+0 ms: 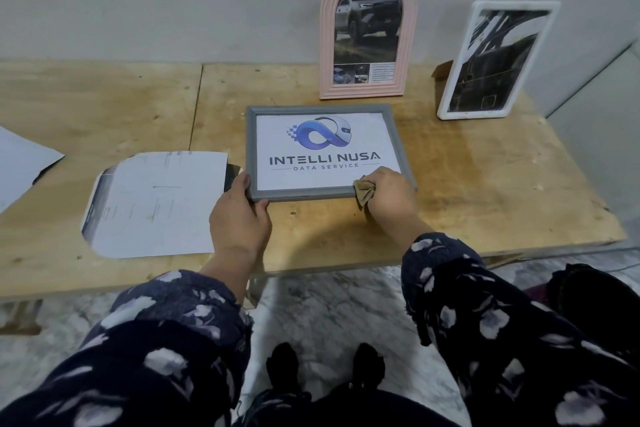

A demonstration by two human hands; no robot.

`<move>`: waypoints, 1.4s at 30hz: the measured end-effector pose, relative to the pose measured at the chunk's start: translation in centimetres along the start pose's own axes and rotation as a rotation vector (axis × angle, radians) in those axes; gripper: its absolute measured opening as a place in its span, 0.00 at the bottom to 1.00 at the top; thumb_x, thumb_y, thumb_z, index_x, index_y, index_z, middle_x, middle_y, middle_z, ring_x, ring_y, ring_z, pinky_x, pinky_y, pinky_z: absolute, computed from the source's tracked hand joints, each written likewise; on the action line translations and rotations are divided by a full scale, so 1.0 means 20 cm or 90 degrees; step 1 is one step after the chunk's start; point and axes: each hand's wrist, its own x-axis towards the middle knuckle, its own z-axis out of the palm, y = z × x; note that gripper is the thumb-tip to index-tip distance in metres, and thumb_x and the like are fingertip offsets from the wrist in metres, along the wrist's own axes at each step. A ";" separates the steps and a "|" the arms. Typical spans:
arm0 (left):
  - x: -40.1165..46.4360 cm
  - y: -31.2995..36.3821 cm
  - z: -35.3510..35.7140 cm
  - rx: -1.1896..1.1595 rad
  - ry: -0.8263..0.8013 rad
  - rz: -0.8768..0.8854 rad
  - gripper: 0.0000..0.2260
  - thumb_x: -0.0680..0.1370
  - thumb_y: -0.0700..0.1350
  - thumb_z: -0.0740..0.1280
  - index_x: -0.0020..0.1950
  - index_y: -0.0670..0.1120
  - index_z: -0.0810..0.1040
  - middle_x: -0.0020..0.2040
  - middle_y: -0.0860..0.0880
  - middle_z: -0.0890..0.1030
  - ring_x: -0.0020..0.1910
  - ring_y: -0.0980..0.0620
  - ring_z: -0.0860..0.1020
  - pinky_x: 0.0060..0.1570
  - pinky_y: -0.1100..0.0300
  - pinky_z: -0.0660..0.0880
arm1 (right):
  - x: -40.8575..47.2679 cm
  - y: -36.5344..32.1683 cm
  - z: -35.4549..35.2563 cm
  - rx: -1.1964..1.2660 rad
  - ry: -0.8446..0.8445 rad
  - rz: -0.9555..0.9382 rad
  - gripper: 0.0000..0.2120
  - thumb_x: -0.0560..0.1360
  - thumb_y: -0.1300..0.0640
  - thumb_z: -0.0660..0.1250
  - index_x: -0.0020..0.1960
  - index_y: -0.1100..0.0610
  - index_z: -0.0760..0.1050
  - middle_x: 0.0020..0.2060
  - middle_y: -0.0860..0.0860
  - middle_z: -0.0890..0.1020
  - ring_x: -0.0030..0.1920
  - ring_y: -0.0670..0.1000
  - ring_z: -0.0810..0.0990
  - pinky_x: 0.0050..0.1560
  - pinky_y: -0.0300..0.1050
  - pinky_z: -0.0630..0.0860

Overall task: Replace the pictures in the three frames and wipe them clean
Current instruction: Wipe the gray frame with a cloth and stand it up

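Grey rectangular wooden picture frame [325, 152] lies flat mid-worktop, near the front edge; left hand [239, 215] pinches its near-left corner, right hand [389, 194] fingers curled round a crumpled tan cloth [363, 191] at its near-right corner

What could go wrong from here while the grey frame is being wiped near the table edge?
1. The grey frame lies flat near the table's front edge; a hard stroke from the right hand with the cloth might push it off, though the left hand grips its corner.
2. The pink arched frame and white frame stand just behind; a forward sweep could topple them.
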 end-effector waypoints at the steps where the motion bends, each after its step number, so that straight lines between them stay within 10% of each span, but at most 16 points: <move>1: 0.00 0.00 -0.01 0.000 -0.001 0.002 0.24 0.77 0.45 0.68 0.72 0.46 0.68 0.61 0.47 0.79 0.60 0.45 0.76 0.59 0.53 0.71 | 0.00 -0.04 0.01 -0.014 -0.015 -0.011 0.15 0.75 0.67 0.58 0.54 0.62 0.81 0.54 0.55 0.79 0.54 0.56 0.77 0.50 0.47 0.73; 21: 0.07 -0.03 -0.11 -0.128 -0.052 -0.049 0.16 0.81 0.42 0.58 0.68 0.45 0.74 0.63 0.47 0.79 0.62 0.46 0.75 0.64 0.56 0.68 | -0.01 -0.58 0.29 0.013 -0.035 -0.182 0.15 0.72 0.65 0.62 0.53 0.55 0.81 0.51 0.51 0.81 0.52 0.54 0.78 0.51 0.45 0.74; 30: 0.16 -0.03 -0.19 -0.098 -0.159 -0.047 0.18 0.82 0.41 0.57 0.71 0.44 0.69 0.66 0.45 0.77 0.65 0.45 0.74 0.64 0.58 0.67 | -0.02 -0.52 0.12 0.578 -0.060 0.096 0.11 0.70 0.69 0.62 0.40 0.54 0.76 0.42 0.51 0.80 0.43 0.54 0.79 0.39 0.51 0.74; 42: 0.20 -0.02 -0.11 -0.061 -0.132 -0.076 0.17 0.80 0.45 0.64 0.68 0.43 0.73 0.59 0.44 0.79 0.59 0.44 0.76 0.55 0.58 0.70 | -0.14 -0.29 0.07 0.209 0.094 0.135 0.13 0.74 0.67 0.58 0.53 0.57 0.78 0.53 0.53 0.83 0.52 0.56 0.80 0.50 0.47 0.77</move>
